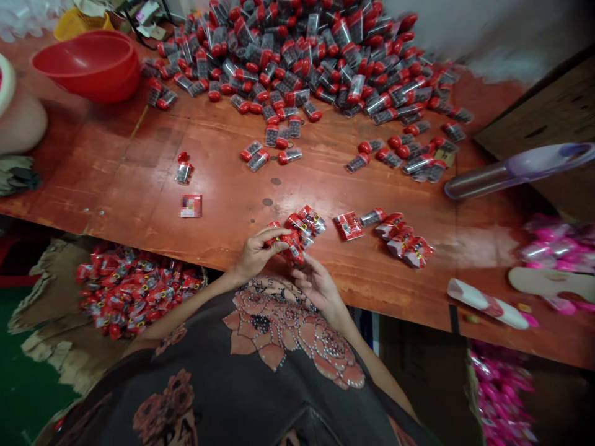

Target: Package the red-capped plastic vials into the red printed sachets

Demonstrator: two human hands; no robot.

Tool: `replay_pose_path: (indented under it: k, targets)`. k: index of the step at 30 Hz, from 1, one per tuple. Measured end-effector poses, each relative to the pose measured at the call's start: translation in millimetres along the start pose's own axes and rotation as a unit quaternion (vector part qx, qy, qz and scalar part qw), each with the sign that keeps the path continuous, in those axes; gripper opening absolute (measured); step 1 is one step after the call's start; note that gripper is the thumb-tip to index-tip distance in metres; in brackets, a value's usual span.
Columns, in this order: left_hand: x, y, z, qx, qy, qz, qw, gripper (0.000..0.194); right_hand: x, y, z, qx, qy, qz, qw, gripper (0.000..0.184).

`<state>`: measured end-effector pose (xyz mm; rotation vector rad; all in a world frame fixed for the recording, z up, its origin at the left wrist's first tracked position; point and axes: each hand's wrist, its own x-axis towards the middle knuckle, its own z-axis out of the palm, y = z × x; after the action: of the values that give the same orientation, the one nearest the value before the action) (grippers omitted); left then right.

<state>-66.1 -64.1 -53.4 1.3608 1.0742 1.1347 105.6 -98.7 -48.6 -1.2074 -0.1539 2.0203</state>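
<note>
Head view, lower centre of frame: left hand (pixel 257 251) and right hand (pixel 316 286) meet at the near edge of the red-brown surface (pixel 116 167). Left hand fingers curled closed over the top of a red wrapped pack (pixel 292 243); right hand sits below it, palm up, fingers partly curled, touching the underside of the same pack. A short stack of similar red packs (pixel 309 220) lies just beyond the hands, touching or nearly touching the held one; cannot tell which. To the right of that, one flat red packet (pixel 348 226), then a small cluster of wrapped packs (pixel 405 238), near but apart from the hands. Upper centre to upper right: large heap of clear, red-capped vials (pixel 307 56), with strays scattered toward the middle of the surface. Upper left: red bowl (pixel 88 65) on the surface. Left of centre: single vial (pixel 184 169) with loose cap, and a small red square label (pixel 191 205) below it. Lower left, under the surface edge: cardboard box (pixel 51 297) holding many finished red packs (pixel 134 291). Right edge: pale purple tube (pixel 515 170) lying tilted, pink-wrapped items (pixel 553 241) beside it.
</note>
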Motion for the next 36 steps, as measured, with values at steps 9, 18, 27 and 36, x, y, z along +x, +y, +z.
replay_pose_path:
  k: [9,18,27,36]
  targets:
    - [-1,-4,-2.6,0.007,0.012,-0.016,1.000,0.026,-5,6,-5,-0.070,-0.021,-0.070,0.995,0.022]
    - [-3,2,-4.0,0.038,-0.058,-0.052,0.996,0.030,-6,-1,5,-0.305,0.047,-0.335,0.890,0.026]
    - [-7,6,-4.5,0.016,-0.084,-0.063,0.994,0.026,-5,5,5,-0.317,0.043,-0.367,0.873,0.022]
    - [-9,7,-4.8,0.044,-0.095,-0.004,0.995,0.021,-7,10,2,-0.318,0.058,-0.398,0.858,0.024]
